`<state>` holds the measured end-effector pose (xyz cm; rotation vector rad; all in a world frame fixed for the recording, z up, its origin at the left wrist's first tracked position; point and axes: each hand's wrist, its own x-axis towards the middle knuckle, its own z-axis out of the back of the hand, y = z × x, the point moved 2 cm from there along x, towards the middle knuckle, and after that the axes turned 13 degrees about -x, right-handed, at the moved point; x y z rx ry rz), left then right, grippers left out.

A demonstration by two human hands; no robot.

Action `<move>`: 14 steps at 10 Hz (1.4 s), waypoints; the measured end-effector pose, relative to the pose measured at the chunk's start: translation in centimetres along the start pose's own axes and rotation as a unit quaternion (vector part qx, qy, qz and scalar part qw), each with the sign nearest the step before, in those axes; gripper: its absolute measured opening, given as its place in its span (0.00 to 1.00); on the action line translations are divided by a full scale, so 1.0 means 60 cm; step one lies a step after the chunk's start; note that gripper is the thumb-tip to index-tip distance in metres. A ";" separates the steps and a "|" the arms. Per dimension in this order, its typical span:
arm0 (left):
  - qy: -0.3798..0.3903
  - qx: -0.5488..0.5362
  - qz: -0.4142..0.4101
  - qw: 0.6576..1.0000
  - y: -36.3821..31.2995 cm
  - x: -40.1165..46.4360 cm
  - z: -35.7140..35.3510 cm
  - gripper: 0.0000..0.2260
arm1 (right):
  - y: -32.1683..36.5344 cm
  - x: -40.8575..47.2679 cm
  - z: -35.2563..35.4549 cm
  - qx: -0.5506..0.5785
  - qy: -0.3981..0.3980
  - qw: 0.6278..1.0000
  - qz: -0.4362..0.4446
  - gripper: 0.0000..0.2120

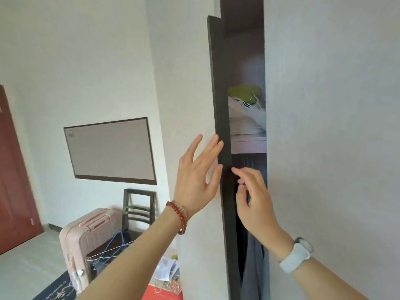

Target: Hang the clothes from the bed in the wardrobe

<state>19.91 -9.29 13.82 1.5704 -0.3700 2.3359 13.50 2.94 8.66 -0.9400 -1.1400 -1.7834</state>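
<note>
We work the wardrobe door [220, 118], a stiff, light panel best taken by its dark edge: left hand [195, 180] flat against it, right hand [254, 204] loosely curled, holding nothing; grey clothes [252, 267] hang inside

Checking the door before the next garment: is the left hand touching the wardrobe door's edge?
Touching. The head view shows the left hand with its fingertips lying straight against the dark edge of the wardrobe door, no gap visible.
</note>
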 end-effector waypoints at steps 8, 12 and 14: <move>0.152 0.092 0.009 0.984 0.098 0.135 -0.326 0.26 | -0.237 0.071 -0.048 -0.072 0.081 0.978 -0.180 0.30; 0.175 0.124 0.007 0.977 0.126 0.144 -0.353 0.28 | -0.286 0.077 -0.024 -0.426 0.148 0.890 -0.070 0.30; 0.162 0.135 -0.006 0.978 0.126 0.143 -0.356 0.27 | -0.214 0.107 0.086 -0.076 -0.045 0.981 -0.172 0.17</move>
